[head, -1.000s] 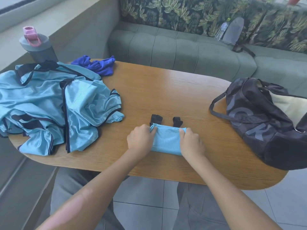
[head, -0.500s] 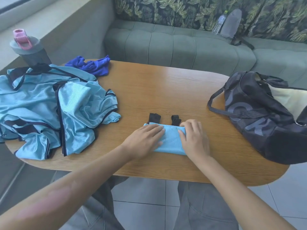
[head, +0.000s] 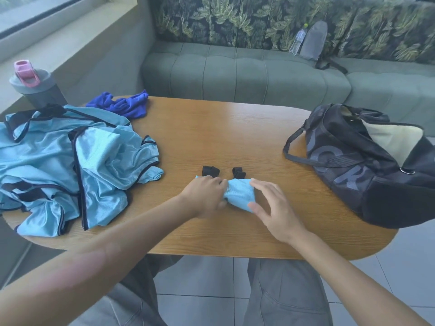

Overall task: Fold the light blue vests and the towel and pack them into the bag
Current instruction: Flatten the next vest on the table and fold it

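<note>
Bag (head: 367, 161) lies right of the folded vest (head: 239, 194), mouth open, nearer the right hand (head: 274, 208), whose grip is loose at the vest's right end. Left hand (head: 204, 196) clutches its left end; long axis runs left-right on the surface (head: 235, 137).

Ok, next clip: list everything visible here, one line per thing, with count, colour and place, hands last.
folded vest: one, light blue with black straps, table centre
vest pile: count unclear, light blue with black trim, table left
towel: one, dark blue, crumpled, far left of table
bag: one, black, open, table right
table: one, wooden
shaker bottle: one, grey with pink lid, left ledge
sofa: grey-green, behind table
water bottle: one, clear, on sofa
left hand: grips folded vest
right hand: open, beside it
</note>
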Demonstrator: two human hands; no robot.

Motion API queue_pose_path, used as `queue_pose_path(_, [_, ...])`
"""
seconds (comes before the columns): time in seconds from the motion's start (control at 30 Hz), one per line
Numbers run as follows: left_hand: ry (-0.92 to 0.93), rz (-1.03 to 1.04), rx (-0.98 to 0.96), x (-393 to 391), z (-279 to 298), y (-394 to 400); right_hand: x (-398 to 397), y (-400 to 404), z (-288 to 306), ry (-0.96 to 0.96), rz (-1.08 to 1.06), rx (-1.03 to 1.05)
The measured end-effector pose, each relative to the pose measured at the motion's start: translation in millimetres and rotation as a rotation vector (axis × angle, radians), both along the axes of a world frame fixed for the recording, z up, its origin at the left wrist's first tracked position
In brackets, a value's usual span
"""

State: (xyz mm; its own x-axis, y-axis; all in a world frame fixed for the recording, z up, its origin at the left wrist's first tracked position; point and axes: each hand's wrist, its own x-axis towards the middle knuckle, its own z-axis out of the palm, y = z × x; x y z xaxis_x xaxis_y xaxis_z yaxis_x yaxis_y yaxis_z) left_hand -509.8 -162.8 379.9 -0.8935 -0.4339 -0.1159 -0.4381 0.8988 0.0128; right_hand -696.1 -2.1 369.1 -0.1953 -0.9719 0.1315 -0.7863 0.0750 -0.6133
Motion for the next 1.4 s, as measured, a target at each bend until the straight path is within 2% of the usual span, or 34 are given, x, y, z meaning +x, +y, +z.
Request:
queue_pose_path(0.1, [-0.100,0.100,0.369,-8,42,-8,2,-2,15,0.015,0.106,0.097])
queue_pose_path(0.17, [-0.142,0.131,0.561,-12,67,-12,5,-7,25,0.016,0.089,0.109])
queue_pose_path(0.23, [-0.163,0.187,0.727,-12,87,-12,6,-11,38,-0.089,-0.004,0.057])
queue_pose_path(0.3, [-0.143,0.275,0.941,-7,101,-9,5,-14,53,-0.285,-0.040,0.022])
queue_pose_path(0.37, [-0.096,0.371,1.264,1,102,-11,5,-15,67,-0.438,-0.024,0.016])
queue_pose_path(0.43, [0.014,0.436,1.541,10,98,-8,4,-15,79,-0.496,-0.042,0.015])
queue_pose_path(0.5, [0.178,0.476,1.755,19,88,-2,2,-13,86,-0.528,-0.096,0.010])
queue_pose_path(0.6, [0.407,0.488,1.963,28,67,14,-4,-4,90,-0.615,-0.195,0.002])
queue_pose_path(0.67, [0.535,0.539,1.951,25,61,29,-9,3,89,-0.683,-0.260,0.016])
queue_pose_path(0.77, [0.655,0.568,1.791,10,61,51,-18,14,88,-0.785,-0.352,0.043])
queue_pose_path(0.93, [0.647,0.570,1.642,-17,66,64,-36,30,94,-0.948,-0.434,0.127])
queue_pose_path(1.07, [0.692,0.652,1.571,-47,74,67,-54,46,104,-1.257,-0.401,0.121])
queue_pose_path(1.2, [0.763,0.678,1.580,-88,94,71,-68,59,115,-1.475,-0.414,-0.049])
queue_pose_path(1.4, [0.792,0.591,1.579,-164,128,81,-107,67,135,-1.679,-0.481,-0.445])
